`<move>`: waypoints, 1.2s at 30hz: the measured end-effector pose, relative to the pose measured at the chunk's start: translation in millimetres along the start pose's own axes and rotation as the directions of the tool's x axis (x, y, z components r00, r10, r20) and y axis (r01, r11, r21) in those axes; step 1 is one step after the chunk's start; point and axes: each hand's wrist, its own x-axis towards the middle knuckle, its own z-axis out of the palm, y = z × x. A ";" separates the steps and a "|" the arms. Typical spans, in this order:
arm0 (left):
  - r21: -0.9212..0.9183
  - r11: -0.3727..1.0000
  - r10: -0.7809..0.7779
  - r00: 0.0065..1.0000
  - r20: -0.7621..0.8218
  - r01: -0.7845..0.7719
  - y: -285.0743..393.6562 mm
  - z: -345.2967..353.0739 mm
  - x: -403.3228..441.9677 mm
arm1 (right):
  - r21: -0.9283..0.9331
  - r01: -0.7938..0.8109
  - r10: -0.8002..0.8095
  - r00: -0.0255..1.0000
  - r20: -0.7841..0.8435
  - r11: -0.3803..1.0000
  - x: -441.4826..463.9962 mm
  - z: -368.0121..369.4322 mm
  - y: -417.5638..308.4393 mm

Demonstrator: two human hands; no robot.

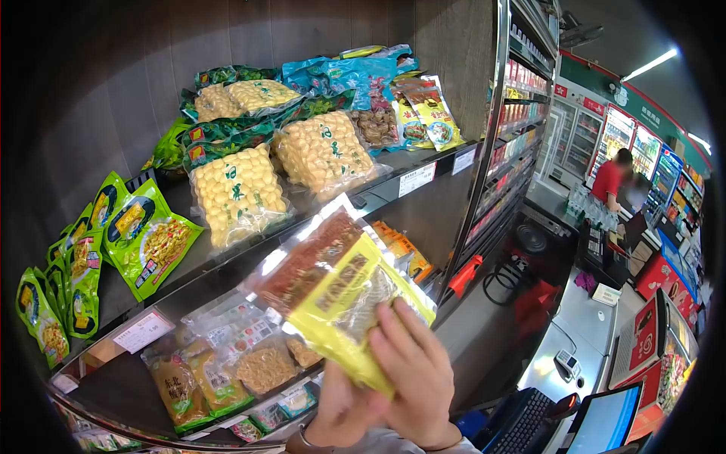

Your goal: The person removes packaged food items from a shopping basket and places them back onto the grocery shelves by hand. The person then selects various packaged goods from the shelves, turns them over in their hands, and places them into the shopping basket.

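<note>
A yellow and brown food packet with silvery edges is held up at a tilt in front of the shelf. Whether it is one packet or two overlapping ones, I cannot tell. My left hand grips its lower end from below, with most of its fingers hidden behind it. My right hand holds the lower right part, its fingers lying across the front. Behind the packet, clear bags of pale ginkgo nuts stand on the upper shelf, next to similar yellow packets.
Green snack pouches stand at the shelf's left. Bags of brown dried food lie on the lower shelf. To the right are a checkout counter, a keyboard and a monitor. A person in red stands farther back.
</note>
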 end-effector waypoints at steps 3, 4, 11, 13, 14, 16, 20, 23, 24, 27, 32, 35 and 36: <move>-0.023 1.000 -0.017 0.972 -0.233 0.012 3.4 -4.1 -2.4 | 0.069 0.030 -0.041 0.987 0.157 0.997 0.2 -24.1 -20.8; -0.050 0.997 -0.079 0.952 -0.297 0.067 8.5 -7.6 -2.6 | 0.108 0.016 -0.038 0.978 0.203 0.994 -3.6 -28.1 -21.9; -0.082 0.990 -0.135 0.927 -0.349 0.114 18.0 -16.7 -11.3 | 0.598 -0.122 0.431 0.805 -0.408 0.792 -39.2 2.9 -6.3; -0.024 0.987 -0.160 0.935 -0.317 0.161 19.6 -18.5 -14.6 | 0.671 -0.113 0.457 0.812 -0.363 0.733 -35.0 11.3 -8.5; -0.059 0.985 -0.173 0.933 -0.317 0.162 21.1 -18.6 -15.7 | 0.738 -0.109 0.488 0.812 -0.320 0.666 -33.5 15.4 -8.8; -0.126 0.975 -0.213 0.928 -0.307 0.183 26.4 -19.6 -16.9 | 0.819 -0.110 0.573 0.766 -0.292 0.564 -41.6 25.4 -12.7; -0.181 0.966 -0.230 0.937 -0.262 0.186 28.4 -26.7 -20.9 | 0.912 -0.143 0.660 0.733 -0.163 0.384 -52.5 31.3 -20.2; -0.136 0.976 -0.199 0.948 -0.247 0.169 24.1 -32.7 -25.0 | 0.930 -0.161 0.617 0.782 -0.084 0.331 -59.2 40.2 -23.2; -0.118 0.979 -0.189 0.950 -0.247 0.164 22.9 -34.1 -25.2 | 0.952 -0.152 0.667 0.742 -0.068 0.265 -58.1 42.5 -27.4; 0.133 0.989 -0.029 0.962 -0.273 0.067 22.7 -30.9 -10.1 | 0.982 -0.020 0.719 0.684 -0.123 0.187 -48.9 53.0 -37.2; 0.339 0.932 0.116 0.992 0.056 -0.128 24.4 -46.0 -20.4 | 0.234 0.076 -0.019 0.971 -0.237 0.969 -46.4 41.6 -24.6; -0.231 0.969 -0.080 0.997 0.025 0.083 14.4 -54.5 -35.5 | 0.092 0.202 -0.209 0.975 0.077 0.975 -12.7 29.3 -31.4; -0.230 0.969 -0.081 0.996 0.025 0.085 18.9 -51.4 -34.8 | 0.102 0.257 -0.265 0.961 0.084 0.961 -10.5 33.7 -29.4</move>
